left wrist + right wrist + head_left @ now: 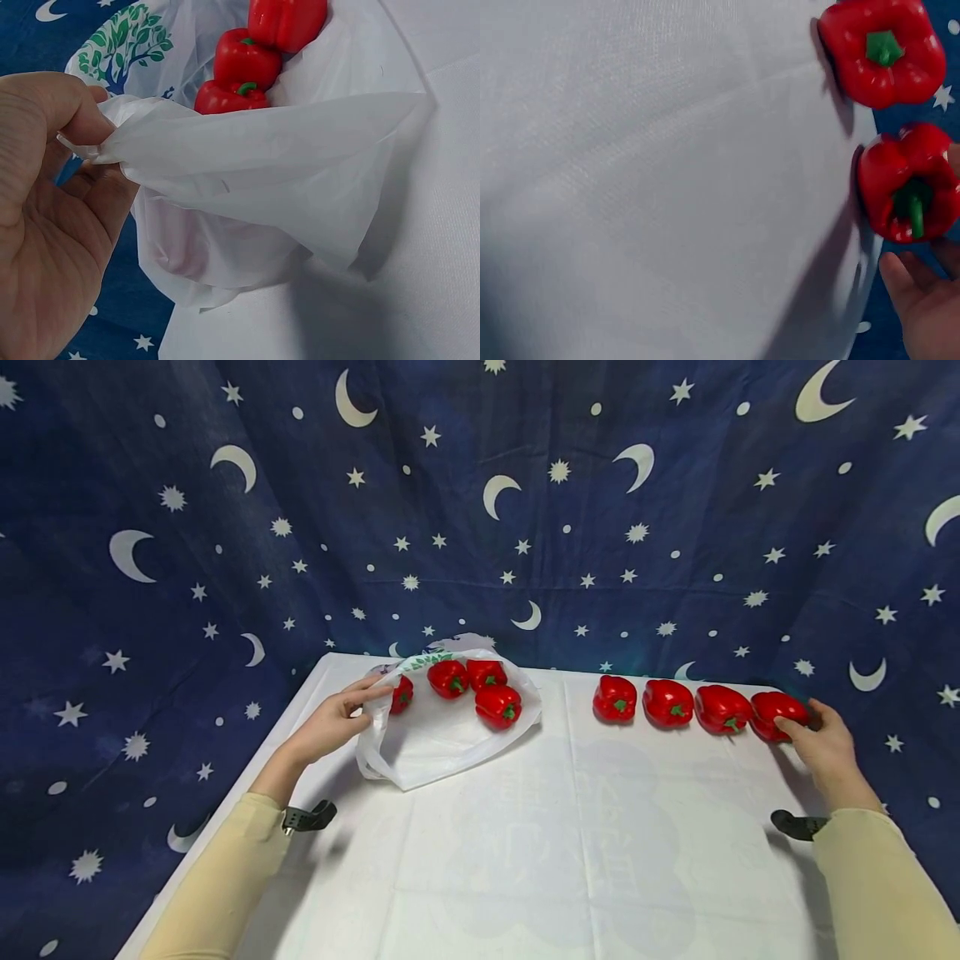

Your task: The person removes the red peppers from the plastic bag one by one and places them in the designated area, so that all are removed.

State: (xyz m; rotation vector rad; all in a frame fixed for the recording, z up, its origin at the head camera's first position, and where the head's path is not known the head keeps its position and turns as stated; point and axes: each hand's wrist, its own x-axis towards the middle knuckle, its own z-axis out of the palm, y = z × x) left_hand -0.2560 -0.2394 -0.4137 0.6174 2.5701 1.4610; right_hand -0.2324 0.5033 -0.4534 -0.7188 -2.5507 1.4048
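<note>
A white plastic bag (435, 764) with a green tree print lies on its side, its mouth facing me. Inside it are several red bell peppers (498, 706). My left hand (333, 720) pinches the left edge of the bag's mouth between thumb and fingers, as the left wrist view also shows. On the right, several more bell peppers (667, 702) stand in a row. My right hand (827, 747) is around the rightmost bell pepper (907, 187), fingers at its far side. In the right wrist view the thumb stands slightly apart from it.
A white cloth covers the table (495, 860). Behind it and at both sides hangs a dark blue curtain (465, 527) with moons and stars. The row of peppers lies along the table's back right edge. Black straps (309, 817) sit at both wrists.
</note>
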